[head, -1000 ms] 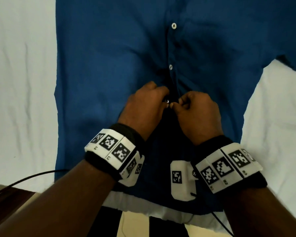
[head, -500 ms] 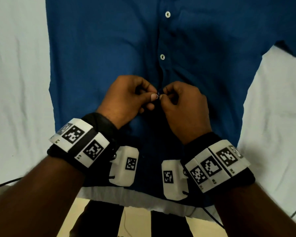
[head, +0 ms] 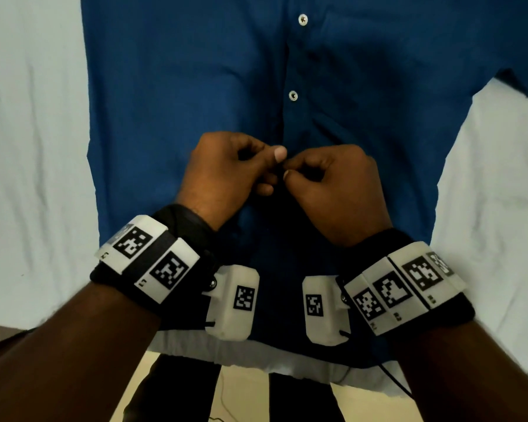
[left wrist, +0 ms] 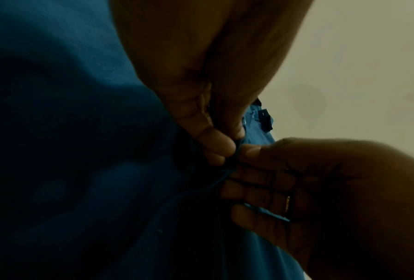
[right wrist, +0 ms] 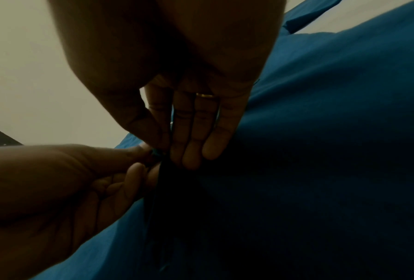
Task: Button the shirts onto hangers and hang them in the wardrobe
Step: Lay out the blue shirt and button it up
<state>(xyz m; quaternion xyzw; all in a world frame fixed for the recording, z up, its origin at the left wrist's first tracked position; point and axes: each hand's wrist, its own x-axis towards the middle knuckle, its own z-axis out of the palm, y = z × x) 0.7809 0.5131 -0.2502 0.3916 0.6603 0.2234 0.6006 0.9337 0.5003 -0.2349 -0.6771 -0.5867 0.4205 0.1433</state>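
A blue shirt (head: 171, 95) lies flat on a white bedsheet (head: 31, 147), front up, hem towards me. Two white buttons (head: 293, 95) on its placket above my hands are fastened. My left hand (head: 226, 175) and right hand (head: 333, 184) meet at the placket, fingers curled, thumbs and forefingers pinching the two fabric edges together. The left wrist view shows my left fingers (left wrist: 215, 145) gripping the blue cloth against the right hand (left wrist: 320, 181). My right fingers (right wrist: 189, 144) pinch the dark placket edge in the right wrist view. The button between them is hidden. No hanger is visible.
The bedsheet spreads on both sides of the shirt. The bed's near edge (head: 256, 363) runs just below the hem, with a pale floor and my dark trouser legs (head: 177, 391) beneath. A thin black cable (head: 393, 382) hangs off the right wrist.
Both hands have turned so the thumbs face up and stay pinched at the same spot on the placket. The small button seen between the fingertips earlier is now covered.
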